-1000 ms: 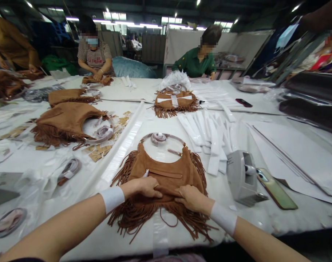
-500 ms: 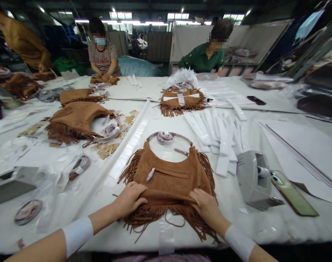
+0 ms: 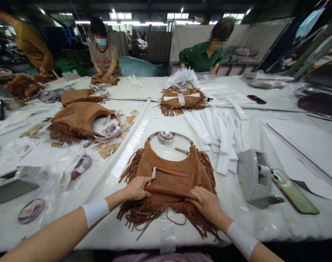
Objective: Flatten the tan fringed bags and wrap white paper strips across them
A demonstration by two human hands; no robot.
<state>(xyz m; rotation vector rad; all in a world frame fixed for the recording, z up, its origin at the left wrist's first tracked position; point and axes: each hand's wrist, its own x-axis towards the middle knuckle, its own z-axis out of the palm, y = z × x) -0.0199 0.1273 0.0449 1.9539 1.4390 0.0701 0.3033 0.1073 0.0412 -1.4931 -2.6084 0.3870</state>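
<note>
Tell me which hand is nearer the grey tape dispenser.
Right. The right hand grips the brown fringed bag's lower edge on the side towards the tape dispenser; the left hand holds the bag's far side.

White worktable (image 3: 291,225), ceiling strip lights (image 3: 144,23)

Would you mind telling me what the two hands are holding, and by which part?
Both the left hand and right hand grip the brown fringed bag along its folded lower edge, just above the fringe.

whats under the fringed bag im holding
The fringed bag lies on the white table, with a clear strip running out from beneath its fringe. Whatever else is beneath is covered.
</note>
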